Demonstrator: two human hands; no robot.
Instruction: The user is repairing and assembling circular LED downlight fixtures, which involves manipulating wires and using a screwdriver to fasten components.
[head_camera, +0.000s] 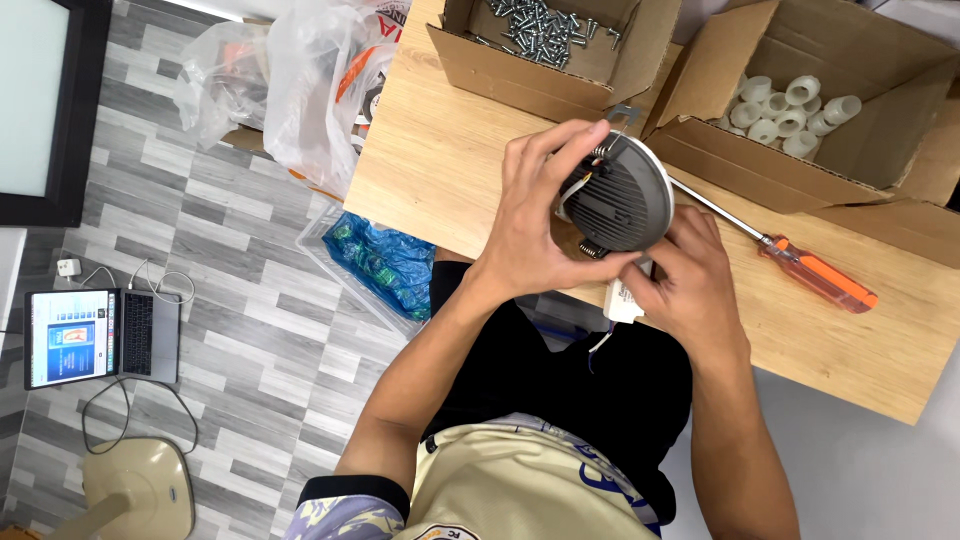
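Wooden table (440, 170) carries two open cardboard boxes beyond a round grey downlight (625, 195), which is held above its near edge. The ribbed back is gripped by the left hand (535, 215); the right hand (690, 275) pinches a white driver block (625, 298) beneath. Steady support probably helps. An orange-handled screwdriver (800, 265) lies right of the downlight.

Counted: one round light fitting (628, 195), two hands on it, one screwdriver (790, 257), two open cardboard boxes, one of screws (545, 25), one of white plastic caps (795, 110). One laptop (100, 337) on the floor. Screws and caps too many to count.
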